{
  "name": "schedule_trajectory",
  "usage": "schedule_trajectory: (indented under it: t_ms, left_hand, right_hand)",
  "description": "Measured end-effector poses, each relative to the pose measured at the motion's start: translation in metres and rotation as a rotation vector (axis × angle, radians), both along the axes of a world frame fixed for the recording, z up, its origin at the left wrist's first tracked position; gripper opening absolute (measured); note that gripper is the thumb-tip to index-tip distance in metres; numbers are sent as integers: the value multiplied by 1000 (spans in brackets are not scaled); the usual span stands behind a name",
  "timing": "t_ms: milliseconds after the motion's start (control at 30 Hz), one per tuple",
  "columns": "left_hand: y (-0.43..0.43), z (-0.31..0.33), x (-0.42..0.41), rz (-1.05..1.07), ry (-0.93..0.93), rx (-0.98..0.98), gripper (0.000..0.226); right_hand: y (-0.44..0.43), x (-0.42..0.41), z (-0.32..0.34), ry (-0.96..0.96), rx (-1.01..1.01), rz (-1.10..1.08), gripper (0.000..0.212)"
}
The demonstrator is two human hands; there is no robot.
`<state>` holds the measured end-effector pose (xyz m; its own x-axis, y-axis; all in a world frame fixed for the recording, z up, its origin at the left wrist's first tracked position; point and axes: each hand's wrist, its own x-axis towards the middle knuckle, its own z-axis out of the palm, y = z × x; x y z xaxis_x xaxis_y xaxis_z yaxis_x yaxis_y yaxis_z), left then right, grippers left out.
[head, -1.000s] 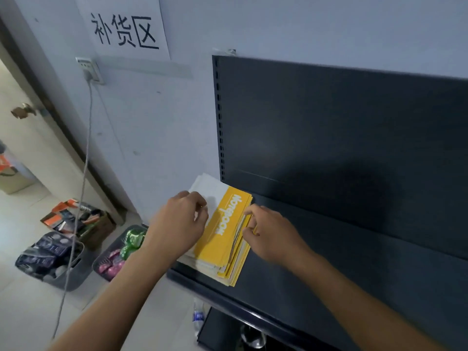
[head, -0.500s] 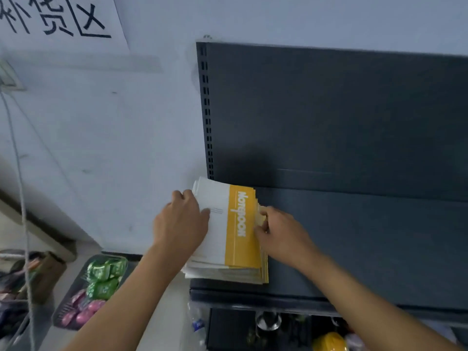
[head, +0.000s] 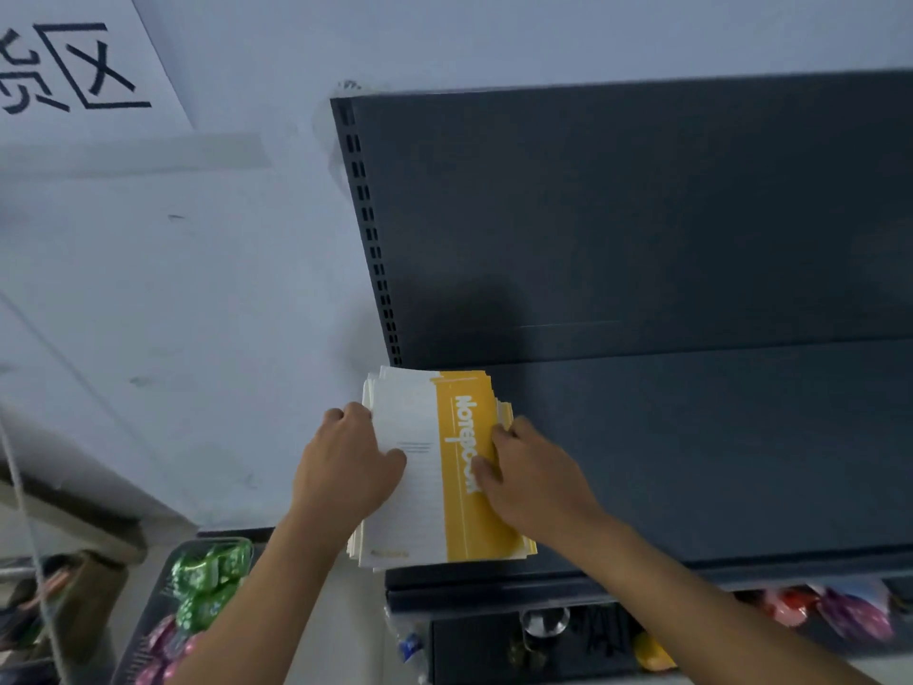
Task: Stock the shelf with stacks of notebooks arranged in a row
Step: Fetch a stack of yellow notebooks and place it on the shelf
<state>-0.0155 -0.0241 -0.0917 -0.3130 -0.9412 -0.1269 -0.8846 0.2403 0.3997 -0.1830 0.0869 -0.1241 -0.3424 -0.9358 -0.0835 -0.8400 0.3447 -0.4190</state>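
Observation:
A stack of white and yellow notebooks (head: 435,516) lies flat at the left end of the dark grey shelf (head: 691,462), its left edge hanging past the shelf's end. My left hand (head: 346,467) presses the stack's left side, thumb on the top cover. On the right side my right hand (head: 533,477) holds the stack, fingers over the yellow band. The lower notebooks sit slightly fanned out at the right edge.
The shelf's dark back panel (head: 617,215) rises behind, with a slotted upright (head: 370,229) at its left. A pale wall with a paper sign (head: 74,61) lies to the left. A basket of green and pink packets (head: 197,600) stands on the floor. Goods show on a lower shelf (head: 815,610).
The stack has been turned square to the shelf and squeezed tidier between both hands. My view has moved closer and rightward.

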Motion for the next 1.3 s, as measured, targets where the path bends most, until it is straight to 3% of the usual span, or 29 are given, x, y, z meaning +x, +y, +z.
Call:
schedule_trajectory:
  t_ms: [500, 667, 833, 1033, 1133, 1300]
  left_hand:
    - [-16, -11, 6, 121, 13, 70, 44]
    - [-16, -7, 13, 160, 49, 111, 34]
    - [-9, 4, 14, 205, 96, 62, 27]
    - [3, 7, 8, 218, 131, -4, 25]
    - [5, 7, 8, 219, 122, -28, 23]
    - [6, 5, 10, 199, 57, -77, 19]
  right_hand:
    - [0, 9, 0, 147, -22, 105, 52]
    - [1, 15, 0, 175, -44, 119, 56]
    - [0, 13, -1, -30, -47, -63, 38]
    - [-5, 14, 1, -219, -24, -131, 27]
    - [-7, 9, 5, -334, -22, -135, 38]
    - [-8, 12, 7, -372, -4, -97, 57]
